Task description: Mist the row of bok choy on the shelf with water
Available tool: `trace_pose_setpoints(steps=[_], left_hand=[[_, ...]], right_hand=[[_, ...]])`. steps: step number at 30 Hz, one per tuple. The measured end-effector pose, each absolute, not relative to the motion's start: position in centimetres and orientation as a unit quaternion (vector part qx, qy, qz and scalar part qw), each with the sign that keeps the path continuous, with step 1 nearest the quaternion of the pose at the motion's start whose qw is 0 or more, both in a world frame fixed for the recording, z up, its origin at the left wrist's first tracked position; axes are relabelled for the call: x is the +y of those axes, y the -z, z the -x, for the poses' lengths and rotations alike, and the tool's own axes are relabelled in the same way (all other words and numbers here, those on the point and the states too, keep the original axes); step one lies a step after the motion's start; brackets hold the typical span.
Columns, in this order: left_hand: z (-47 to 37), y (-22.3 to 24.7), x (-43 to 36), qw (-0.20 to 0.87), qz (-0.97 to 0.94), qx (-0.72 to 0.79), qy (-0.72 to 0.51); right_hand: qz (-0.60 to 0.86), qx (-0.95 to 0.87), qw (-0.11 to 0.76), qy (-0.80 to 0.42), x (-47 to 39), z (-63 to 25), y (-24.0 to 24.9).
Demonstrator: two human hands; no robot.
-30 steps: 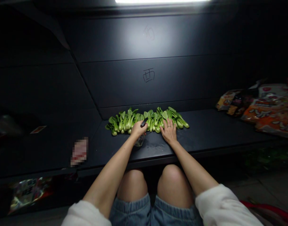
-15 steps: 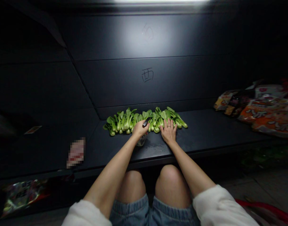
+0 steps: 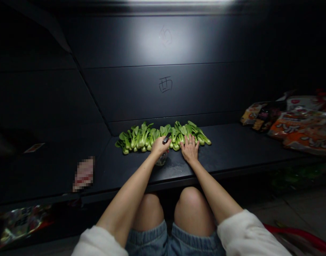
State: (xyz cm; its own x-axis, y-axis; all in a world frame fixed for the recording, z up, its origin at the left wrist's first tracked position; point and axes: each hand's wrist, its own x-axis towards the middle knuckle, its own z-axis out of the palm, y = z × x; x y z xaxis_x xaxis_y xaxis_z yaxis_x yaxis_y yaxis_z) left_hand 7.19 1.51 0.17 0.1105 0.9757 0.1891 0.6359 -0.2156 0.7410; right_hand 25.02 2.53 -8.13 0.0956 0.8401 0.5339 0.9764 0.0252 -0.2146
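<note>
A row of green bok choy lies along the dark shelf, leaves toward the back panel and pale stem ends toward me. My left hand is closed around a spray bottle with a black head and a clear body. The bottle is held just in front of the middle of the row, and my fingers hide part of it. On the right part of the row rests my right hand, palm down with its fingers spread over the stems; a ring shows on one finger.
Colourful food packets are piled on the shelf to the right. At left lie a small card and a pixelated item. Shiny bags sit lower left. A red-rimmed container stands at lower right. The back panel rises behind the greens.
My left hand has shifted slightly to the right along the row with the spray bottle. My right hand stays on the bok choy. The view has moved a little.
</note>
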Motion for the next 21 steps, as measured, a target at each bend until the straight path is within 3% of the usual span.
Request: trace_pose_setpoints(steps=[21], left_hand=[[-9.1,-1.1,0.8,0.215,-0.72,0.571,-0.33]], right_hand=[[0.708,-0.645,0.267,0.108,2.2,-25.6,7.5]])
